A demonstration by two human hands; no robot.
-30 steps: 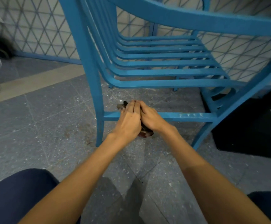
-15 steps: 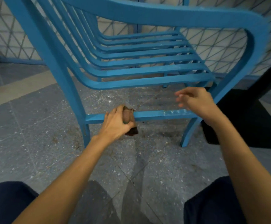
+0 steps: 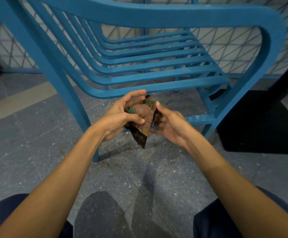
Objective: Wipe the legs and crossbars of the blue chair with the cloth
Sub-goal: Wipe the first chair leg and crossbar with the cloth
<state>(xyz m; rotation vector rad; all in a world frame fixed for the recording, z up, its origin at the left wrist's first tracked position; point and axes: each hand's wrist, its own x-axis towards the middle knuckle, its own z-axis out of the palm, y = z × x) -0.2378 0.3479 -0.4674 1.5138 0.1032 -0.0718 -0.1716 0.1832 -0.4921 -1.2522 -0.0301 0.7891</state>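
Cloth (image 3: 144,115), brownish with green patches and bunched into a wad, is sitting between the two hands in the middle of the scene, just in front of the blue chair (image 3: 157,14) and raised off the grey speckled floor (image 3: 28,143). The left hand (image 3: 120,115) is curling around the wad's left side, fingers arching over the top and thumb pressing across the front, so it is closed on the fabric. The right hand (image 3: 169,125) is cupping the right side, its thumb pointing up along the cloth's edge and its fingers tucking into the folds, also gripping it. A dark pointed corner of the cloth is hanging down below both hands, clear of the floor. Behind the hands, the low crossbar (image 3: 200,118) is running off to the right toward the right rear leg (image 3: 210,133); whether the cloth is touching the bar cannot be told, since the hands are covering that stretch. The left rear leg (image 3: 74,103) is standing just left of the left wrist, reaching the floor near the forearm. The slatted seat is hanging above and beyond the hands, leaving open space under it. Open floor is lying to the left of the chair and near the person's dark-clad knees, while a black block (image 3: 260,126) is crowding the chair's right side.
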